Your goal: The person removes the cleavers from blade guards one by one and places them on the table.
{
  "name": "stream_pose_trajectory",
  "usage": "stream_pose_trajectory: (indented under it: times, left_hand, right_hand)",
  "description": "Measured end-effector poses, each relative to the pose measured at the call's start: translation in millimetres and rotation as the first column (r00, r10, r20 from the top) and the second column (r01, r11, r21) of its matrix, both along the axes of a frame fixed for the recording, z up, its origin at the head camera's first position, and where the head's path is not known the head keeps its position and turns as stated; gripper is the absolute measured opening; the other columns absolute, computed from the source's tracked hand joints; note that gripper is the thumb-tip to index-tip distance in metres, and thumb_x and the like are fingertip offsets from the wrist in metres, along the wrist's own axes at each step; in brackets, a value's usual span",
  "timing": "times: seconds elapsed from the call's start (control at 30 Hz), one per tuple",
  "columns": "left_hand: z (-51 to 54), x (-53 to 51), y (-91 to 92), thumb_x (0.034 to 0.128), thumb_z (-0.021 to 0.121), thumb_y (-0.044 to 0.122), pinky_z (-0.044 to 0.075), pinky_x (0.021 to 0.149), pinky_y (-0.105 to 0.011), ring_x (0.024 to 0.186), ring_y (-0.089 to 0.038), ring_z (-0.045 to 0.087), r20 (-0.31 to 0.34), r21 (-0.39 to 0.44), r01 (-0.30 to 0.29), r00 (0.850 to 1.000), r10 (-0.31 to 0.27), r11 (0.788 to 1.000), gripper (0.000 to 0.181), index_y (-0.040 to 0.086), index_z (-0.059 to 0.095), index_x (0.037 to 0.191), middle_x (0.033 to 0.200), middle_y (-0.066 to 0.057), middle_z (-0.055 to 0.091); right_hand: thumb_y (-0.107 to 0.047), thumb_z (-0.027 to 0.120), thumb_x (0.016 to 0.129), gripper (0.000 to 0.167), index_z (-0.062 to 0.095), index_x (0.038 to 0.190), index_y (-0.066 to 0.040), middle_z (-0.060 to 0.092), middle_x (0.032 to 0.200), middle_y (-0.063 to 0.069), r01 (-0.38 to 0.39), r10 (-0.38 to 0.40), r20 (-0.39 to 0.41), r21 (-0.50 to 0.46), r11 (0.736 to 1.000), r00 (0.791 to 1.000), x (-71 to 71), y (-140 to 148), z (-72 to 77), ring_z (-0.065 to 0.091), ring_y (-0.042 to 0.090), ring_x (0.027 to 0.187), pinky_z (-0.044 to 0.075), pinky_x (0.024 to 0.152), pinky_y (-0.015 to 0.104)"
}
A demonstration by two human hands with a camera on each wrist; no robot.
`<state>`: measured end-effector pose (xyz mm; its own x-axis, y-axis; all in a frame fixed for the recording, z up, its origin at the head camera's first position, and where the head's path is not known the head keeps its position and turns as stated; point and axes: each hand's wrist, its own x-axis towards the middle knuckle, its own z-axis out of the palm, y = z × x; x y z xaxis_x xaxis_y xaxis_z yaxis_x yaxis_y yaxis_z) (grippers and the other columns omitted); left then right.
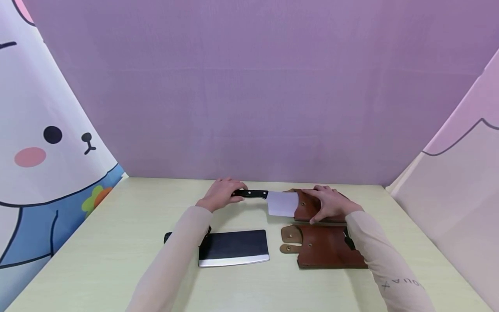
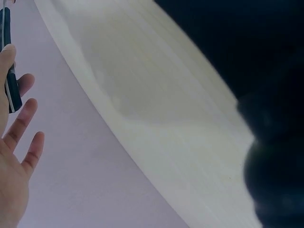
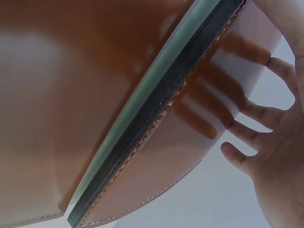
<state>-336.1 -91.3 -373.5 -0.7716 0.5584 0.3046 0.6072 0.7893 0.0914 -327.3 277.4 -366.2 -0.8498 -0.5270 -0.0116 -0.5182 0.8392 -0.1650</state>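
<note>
My left hand (image 1: 222,195) pinches the black riveted handle of a cleaver (image 1: 282,203) between thumb and fingertips. In the left wrist view the handle (image 2: 13,90) lies at the left edge, and two other fingers extend free of it. The front of the cleaver's blade is hidden inside a brown leather sheath (image 1: 307,210). My right hand (image 1: 331,201) holds that sheath across its width, thumb on the near edge and fingers on the far one. In the right wrist view several fingertips touch the smooth leather (image 3: 166,161) beside a stitched, dark edge.
A larger dark-bladed cleaver (image 1: 234,247) lies nearer on the pale table (image 1: 117,260), its handle partly behind my left forearm. A second brown sheath (image 1: 323,247) with strap tabs lies right of it, partly under my right forearm. A purple backdrop (image 1: 249,95) rises behind the table.
</note>
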Motion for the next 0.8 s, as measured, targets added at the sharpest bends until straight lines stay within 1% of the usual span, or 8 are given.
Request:
stream_pose_trajectory:
  times: [0.2, 0.43, 0.7, 0.8]
  left_hand:
    - [0.2, 0.7, -3.5, 0.0835, 0.064, 0.035, 0.039, 0.089, -0.044, 0.101, -0.02, 0.053, -0.007, -0.006, 0.001, 1.0, -0.001, 1.0, 0.031, 0.025, 0.061, 0.113, 0.116, 0.006, 0.063]
    - [2.3, 2.2, -8.8, 0.0834, 0.064, 0.034, 0.04, 0.087, -0.043, 0.1, -0.021, 0.053, -0.013, 0.005, 0.01, 1.0, -0.01, 1.0, 0.032, 0.024, 0.061, 0.113, 0.114, 0.005, 0.063]
    - [3.0, 2.2, -13.8, 0.083, 0.065, 0.035, 0.041, 0.087, -0.044, 0.1, -0.021, 0.053, -0.026, 0.006, 0.023, 0.999, -0.023, 1.0, 0.032, 0.023, 0.061, 0.113, 0.112, 0.004, 0.064]
    - [3.9, 2.9, -15.2, 0.0834, 0.064, 0.035, 0.04, 0.087, -0.044, 0.101, -0.021, 0.052, -0.014, 0.009, 0.02, 1.0, -0.02, 1.0, 0.032, 0.023, 0.062, 0.113, 0.112, 0.004, 0.064]
  right_hand:
    - [-0.053, 0.079, 0.058, 0.099, 0.038, 0.14, -0.018, 0.041, 0.132, 0.019, -0.001, 0.001, -0.004, 0.006, 1.0, 1.0, -0.1, 2.3, -0.7, 0.039, 0.04, 0.117, 0.03, 0.093, 0.062]
    - [-0.051, 0.08, 0.058, 0.097, 0.039, 0.139, -0.015, 0.042, 0.129, 0.02, -0.005, 0.005, -0.01, 0.004, 1.0, 1.0, 0.8, 2.5, 1.5, 0.04, 0.039, 0.115, 0.032, 0.092, 0.061]
    - [-0.05, 0.08, 0.058, 0.098, 0.039, 0.139, -0.015, 0.039, 0.132, 0.022, 0.003, -0.003, -0.004, 0.004, 1.0, 1.0, 3.0, 4.2, 3.3, 0.038, 0.042, 0.116, 0.034, 0.09, 0.061]
    - [-0.05, 0.08, 0.058, 0.098, 0.039, 0.139, -0.014, 0.039, 0.133, 0.023, 0.008, -0.008, 0.003, 0.004, 1.0, 1.0, 2.7, 5.4, 2.1, 0.037, 0.043, 0.117, 0.033, 0.091, 0.062]
